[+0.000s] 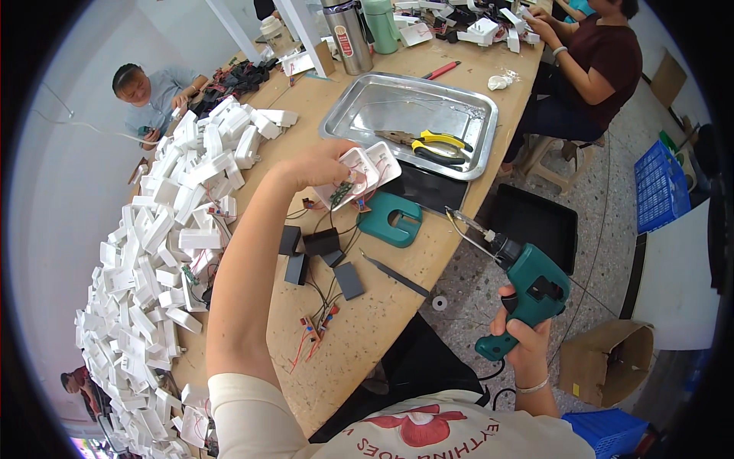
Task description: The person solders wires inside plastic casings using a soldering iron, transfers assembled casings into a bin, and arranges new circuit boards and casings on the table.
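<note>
My left hand [325, 164] is closed on an open white plastic housing [380, 162], held over the table in front of the metal tray. At the housing's near edge shows a small green circuit board [341, 194] with red wires. My right hand [524, 336] grips a green soldering gun [537, 287] by its handle, off the table's right edge, its tip pointing toward the table. Just below the housing lies a green holder [391, 219] with a slot. Near it are black rectangular blocks [349, 281] on thin wires, small orange boards [312, 329] and dark tweezers [394, 273].
A large pile of white housings [153, 260] covers the table's left side. The metal tray [485, 141] holds yellow-black pliers [440, 143]. Bottles [348, 38] stand at the back. Two co-workers sit at the far left and far right. A cardboard box [581, 359] and blue crates [659, 187] stand on the floor.
</note>
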